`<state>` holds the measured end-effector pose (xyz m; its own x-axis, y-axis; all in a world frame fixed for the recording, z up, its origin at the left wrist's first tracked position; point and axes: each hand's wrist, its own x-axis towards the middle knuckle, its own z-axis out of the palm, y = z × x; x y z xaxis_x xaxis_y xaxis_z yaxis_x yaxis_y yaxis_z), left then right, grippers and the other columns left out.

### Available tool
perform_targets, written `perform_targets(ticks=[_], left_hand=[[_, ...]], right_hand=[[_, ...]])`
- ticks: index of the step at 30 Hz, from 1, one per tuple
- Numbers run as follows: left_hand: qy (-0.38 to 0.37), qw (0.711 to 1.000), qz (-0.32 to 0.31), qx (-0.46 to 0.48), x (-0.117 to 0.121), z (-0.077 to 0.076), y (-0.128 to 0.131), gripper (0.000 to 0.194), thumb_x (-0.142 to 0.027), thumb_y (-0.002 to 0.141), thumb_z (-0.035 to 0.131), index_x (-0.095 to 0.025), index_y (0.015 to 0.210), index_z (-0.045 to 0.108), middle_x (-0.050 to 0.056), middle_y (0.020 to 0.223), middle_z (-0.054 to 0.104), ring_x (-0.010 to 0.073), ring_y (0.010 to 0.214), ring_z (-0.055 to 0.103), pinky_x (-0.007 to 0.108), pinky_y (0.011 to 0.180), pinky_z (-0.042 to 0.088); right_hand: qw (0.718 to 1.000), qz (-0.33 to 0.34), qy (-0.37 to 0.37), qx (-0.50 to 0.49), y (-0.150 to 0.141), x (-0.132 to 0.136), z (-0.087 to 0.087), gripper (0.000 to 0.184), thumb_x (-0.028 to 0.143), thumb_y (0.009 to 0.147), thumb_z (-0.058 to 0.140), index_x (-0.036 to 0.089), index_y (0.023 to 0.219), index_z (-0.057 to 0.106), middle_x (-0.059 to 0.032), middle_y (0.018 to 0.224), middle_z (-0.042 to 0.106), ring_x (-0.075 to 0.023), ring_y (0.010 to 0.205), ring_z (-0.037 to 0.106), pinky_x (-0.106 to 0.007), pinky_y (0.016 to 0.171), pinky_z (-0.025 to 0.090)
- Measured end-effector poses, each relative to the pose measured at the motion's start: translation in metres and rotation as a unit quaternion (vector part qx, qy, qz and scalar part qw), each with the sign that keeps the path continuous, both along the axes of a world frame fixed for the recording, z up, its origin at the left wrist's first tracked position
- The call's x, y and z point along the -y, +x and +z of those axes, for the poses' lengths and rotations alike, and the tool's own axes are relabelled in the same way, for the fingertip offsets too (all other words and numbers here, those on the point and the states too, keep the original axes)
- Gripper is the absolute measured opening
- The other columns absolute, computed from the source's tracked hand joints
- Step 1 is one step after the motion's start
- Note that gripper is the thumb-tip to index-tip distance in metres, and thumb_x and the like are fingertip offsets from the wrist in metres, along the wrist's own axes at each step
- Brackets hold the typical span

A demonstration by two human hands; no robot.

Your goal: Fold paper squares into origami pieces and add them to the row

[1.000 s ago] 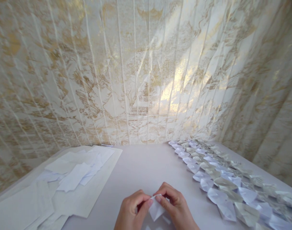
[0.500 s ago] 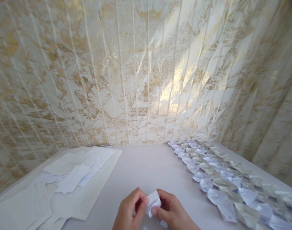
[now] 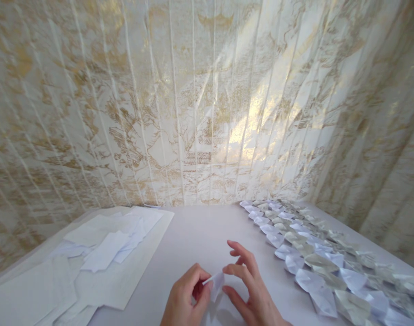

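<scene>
A pale curtain (image 3: 159,113) with a gold and brown printed pattern hangs behind the table and along its right side; sunlight marks a bright patch on it. The table (image 3: 193,235) has a smooth, whitish top. On the right of the table, folded paper pieces (image 3: 323,261), some white and some greyish, lie in close rows running from its far edge toward the near one. On the left of the table, large off-white sheets (image 3: 101,290) lie flat and overlapping. Over these, still left of the table's middle, is a loose pile of smaller white slips (image 3: 105,251).

Above the table's near middle are two bare hands. The left hand (image 3: 188,294) pinches between thumb and forefinger. The right hand (image 3: 252,290) has its fingers spread, the upper ones raised, its thumb apart from them. Held in the left pinch, above the table's near middle, is a small folded white paper (image 3: 218,283), tilted. The right forefinger is at its upper corner; contact cannot be confirmed.
</scene>
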<state>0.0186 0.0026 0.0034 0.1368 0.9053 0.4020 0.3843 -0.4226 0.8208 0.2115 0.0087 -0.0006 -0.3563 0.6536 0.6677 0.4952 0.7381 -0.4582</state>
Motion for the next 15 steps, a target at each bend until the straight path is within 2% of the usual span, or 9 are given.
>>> perform_targets(ticks=[2,5,7,9,11,13,15], left_hand=[[-0.006,1.000,-0.001,0.004,0.001,-0.001,0.002,0.023,-0.032,0.091,0.050,-0.022,0.072,0.059,-0.004,0.065,0.053,0.0131,0.060,0.051,0.021,0.060,0.037],[-0.011,1.000,-0.007,0.003,0.001,-0.001,0.002,0.023,-0.033,0.090,0.050,-0.022,0.071,0.058,-0.004,0.064,0.052,0.0133,0.058,0.049,0.022,0.058,0.035],[-0.013,1.000,-0.013,0.000,0.001,0.000,0.002,0.025,-0.034,0.090,0.050,-0.022,0.071,0.058,-0.004,0.064,0.051,0.0132,0.058,0.048,0.022,0.058,0.035],[-0.017,1.000,-0.020,0.001,0.001,0.001,0.001,0.027,-0.038,0.091,0.049,-0.021,0.071,0.059,-0.004,0.065,0.051,0.0136,0.059,0.049,0.023,0.059,0.036],[-0.027,0.999,-0.028,0.012,0.002,0.002,0.001,0.031,-0.043,0.092,0.048,-0.021,0.072,0.059,-0.003,0.065,0.051,0.0139,0.060,0.048,0.023,0.060,0.036],[-0.047,0.998,-0.040,0.032,0.002,0.002,0.001,0.037,-0.049,0.092,0.047,-0.021,0.070,0.056,-0.004,0.063,0.048,0.0139,0.061,0.047,0.023,0.060,0.035],[-0.068,0.995,-0.058,0.049,0.002,0.001,0.002,0.041,-0.057,0.089,0.049,-0.021,0.070,0.054,-0.004,0.063,0.044,0.0138,0.061,0.043,0.023,0.058,0.033]], right_hand=[[0.999,0.005,0.006,0.049,0.000,0.000,0.002,0.035,0.005,0.082,0.054,0.028,0.108,0.060,-0.0074,0.153,0.032,-0.0319,0.126,0.043,-0.047,0.097,0.045],[0.993,0.008,-0.038,0.111,-0.003,0.000,0.004,0.040,-0.001,0.075,0.053,0.028,0.100,0.065,-0.0043,0.155,0.030,-0.0356,0.135,0.032,-0.054,0.103,0.039],[0.992,0.007,-0.061,0.113,-0.005,-0.001,0.006,0.037,-0.001,0.072,0.054,0.026,0.095,0.066,-0.0050,0.153,0.035,-0.0357,0.135,0.032,-0.053,0.103,0.038],[0.993,0.025,-0.069,0.097,-0.006,-0.001,0.007,0.027,0.004,0.076,0.057,0.025,0.090,0.065,-0.0076,0.137,0.053,-0.0322,0.123,0.046,-0.047,0.098,0.042],[0.993,0.053,-0.075,0.074,-0.007,-0.002,0.007,0.013,0.013,0.084,0.060,0.025,0.086,0.063,-0.0060,0.104,0.067,-0.0259,0.098,0.059,-0.039,0.085,0.047],[0.993,0.059,-0.099,0.037,-0.008,-0.001,0.003,0.008,0.020,0.089,0.060,0.024,0.082,0.061,-0.0015,0.081,0.065,-0.0208,0.078,0.060,-0.032,0.074,0.047],[0.986,0.049,-0.154,-0.025,-0.009,0.000,-0.003,0.010,0.023,0.090,0.060,0.024,0.080,0.058,0.0003,0.077,0.063,-0.0187,0.074,0.059,-0.028,0.070,0.046]])
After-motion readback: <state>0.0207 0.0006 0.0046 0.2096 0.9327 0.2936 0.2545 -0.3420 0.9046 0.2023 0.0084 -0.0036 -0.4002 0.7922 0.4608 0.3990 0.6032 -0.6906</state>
